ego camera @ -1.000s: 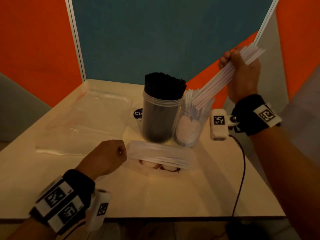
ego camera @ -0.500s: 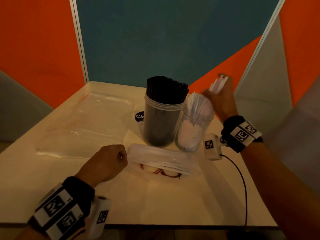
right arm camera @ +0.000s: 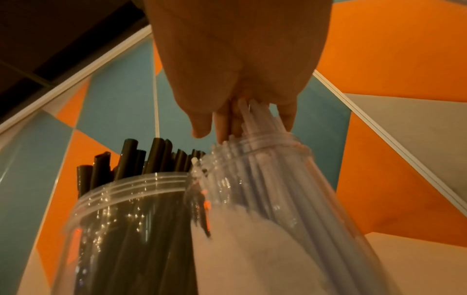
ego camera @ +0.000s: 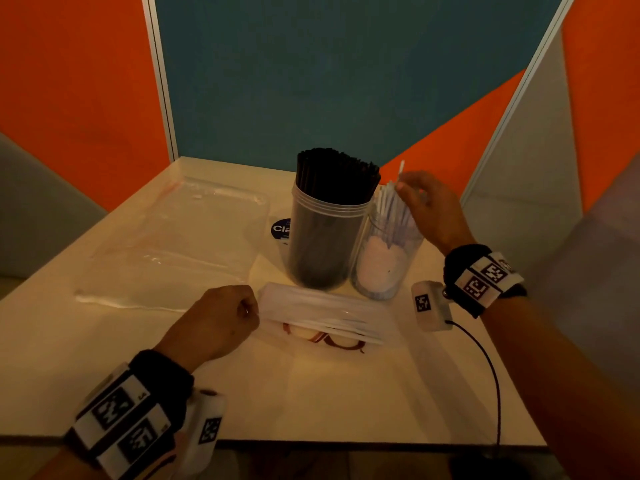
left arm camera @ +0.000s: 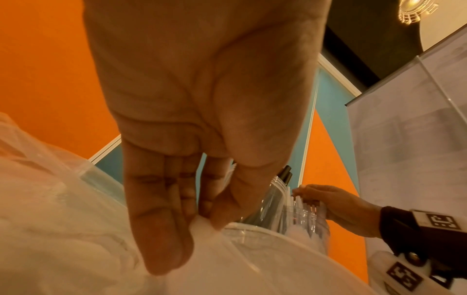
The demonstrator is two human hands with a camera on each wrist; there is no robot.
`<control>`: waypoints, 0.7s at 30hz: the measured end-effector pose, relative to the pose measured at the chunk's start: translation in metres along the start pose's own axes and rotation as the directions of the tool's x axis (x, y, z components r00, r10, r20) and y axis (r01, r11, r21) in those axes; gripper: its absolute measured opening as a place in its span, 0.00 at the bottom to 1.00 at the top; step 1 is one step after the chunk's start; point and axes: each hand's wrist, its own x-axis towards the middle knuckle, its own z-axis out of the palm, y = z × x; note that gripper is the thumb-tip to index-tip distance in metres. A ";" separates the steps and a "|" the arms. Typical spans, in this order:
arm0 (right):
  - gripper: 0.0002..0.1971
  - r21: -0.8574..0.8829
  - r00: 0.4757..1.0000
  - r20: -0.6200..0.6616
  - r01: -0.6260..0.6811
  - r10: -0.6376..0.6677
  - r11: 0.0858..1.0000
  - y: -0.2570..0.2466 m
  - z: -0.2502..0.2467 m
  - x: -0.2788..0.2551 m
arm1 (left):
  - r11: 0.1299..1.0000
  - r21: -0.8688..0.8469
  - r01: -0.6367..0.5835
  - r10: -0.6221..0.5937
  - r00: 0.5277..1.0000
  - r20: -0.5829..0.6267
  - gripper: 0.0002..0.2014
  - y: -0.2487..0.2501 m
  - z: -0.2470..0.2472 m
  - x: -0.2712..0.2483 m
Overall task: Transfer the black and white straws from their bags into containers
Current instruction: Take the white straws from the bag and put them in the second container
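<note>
A tall clear jar [ego camera: 327, 244] packed with black straws [ego camera: 334, 171] stands mid-table. Touching its right side is a shorter clear jar [ego camera: 386, 271] with white straws [ego camera: 393, 216] leaning inside. My right hand [ego camera: 403, 192] hovers over that jar, and in the right wrist view its fingers [right arm camera: 286, 117] curl round the tops of the white straws [right arm camera: 260, 159]. One straw pokes up above the hand. In front of the jars lies a clear bag of white straws [ego camera: 325, 311]. My left hand [ego camera: 251, 306] pinches its left end, thumb against fingers [left arm camera: 202, 219].
An empty clear bag [ego camera: 173, 244] lies flat on the left half of the table [ego camera: 311, 403]. A dark round sticker [ego camera: 281, 228] shows behind the black jar. A black cable [ego camera: 493, 382] runs off the near right edge. Orange and teal panels close the back.
My right hand has come down from high at the right with its bundle of white straws, which now stands in the shorter jar. My left hand has stayed on the bag.
</note>
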 end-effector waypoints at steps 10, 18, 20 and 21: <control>0.24 -0.285 0.985 0.171 0.052 -0.002 0.957 -0.007 -0.009 0.018 | 1.000 -0.001 0.004 -0.004 1.000 -0.002 0.06 0.001 -0.001 -0.002; 0.21 -0.227 0.970 0.058 0.242 -0.235 0.943 -0.041 -0.003 -0.021 | 0.998 -0.034 -0.047 0.046 0.998 -0.037 0.04 0.009 -0.006 -0.003; 0.20 -0.159 0.948 0.016 0.315 -0.317 0.936 -0.071 0.001 -0.049 | 0.998 -0.041 -0.050 0.048 0.998 -0.043 0.03 0.010 -0.005 -0.004; 0.19 -0.121 0.936 0.040 0.351 -0.349 0.929 -0.086 0.004 -0.066 | 0.997 -0.043 -0.056 0.054 0.998 -0.044 0.03 0.010 -0.005 -0.005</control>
